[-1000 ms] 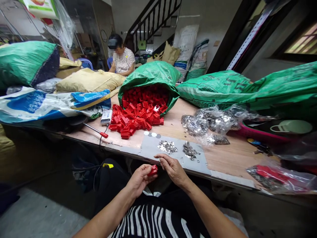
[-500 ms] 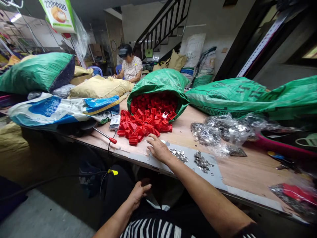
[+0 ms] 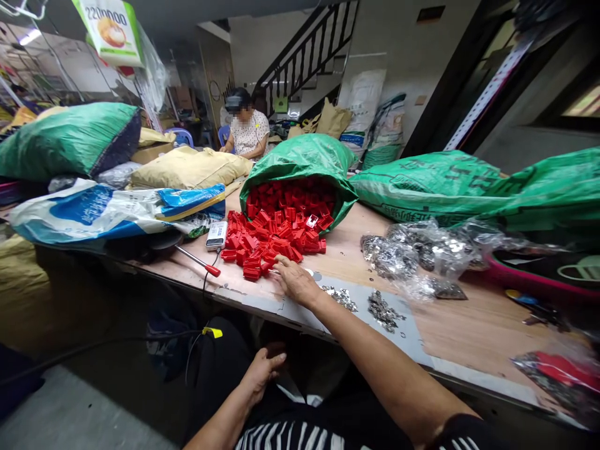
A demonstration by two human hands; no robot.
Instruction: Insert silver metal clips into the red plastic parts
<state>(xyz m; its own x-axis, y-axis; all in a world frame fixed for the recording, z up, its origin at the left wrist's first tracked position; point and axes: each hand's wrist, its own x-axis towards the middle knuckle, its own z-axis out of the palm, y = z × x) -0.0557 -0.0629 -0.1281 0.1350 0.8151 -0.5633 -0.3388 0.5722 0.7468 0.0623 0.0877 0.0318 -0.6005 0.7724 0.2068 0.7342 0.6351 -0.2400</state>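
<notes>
My right hand (image 3: 296, 282) reaches over the table's front edge to the near side of a heap of red plastic pieces (image 3: 272, 240). Its fingers are stretched out, with the tips at the closest pieces; whether they touch one is hard to tell. The heap spills from the mouth of a green woven sack (image 3: 304, 153) lying on its side. Just right of this hand lie a small pile of shiny metal parts (image 3: 341, 297) and a darker metal pile (image 3: 384, 311). Over my lap, below the table edge, my left hand (image 3: 263, 370) is loosely open, thumb apart, holding nothing visible.
A white device with a cable (image 3: 216, 235) and a red-tipped metal lever (image 3: 201, 262) sit left of the heap. Clear bags of metal parts (image 3: 403, 250) lie to the right, before more green sacks (image 3: 431, 184). Across the table sits another person (image 3: 248, 131).
My right hand has shifted slightly left and down along the heap's near edge. The left hand stays nearly where it was. The view has tilted slightly.
</notes>
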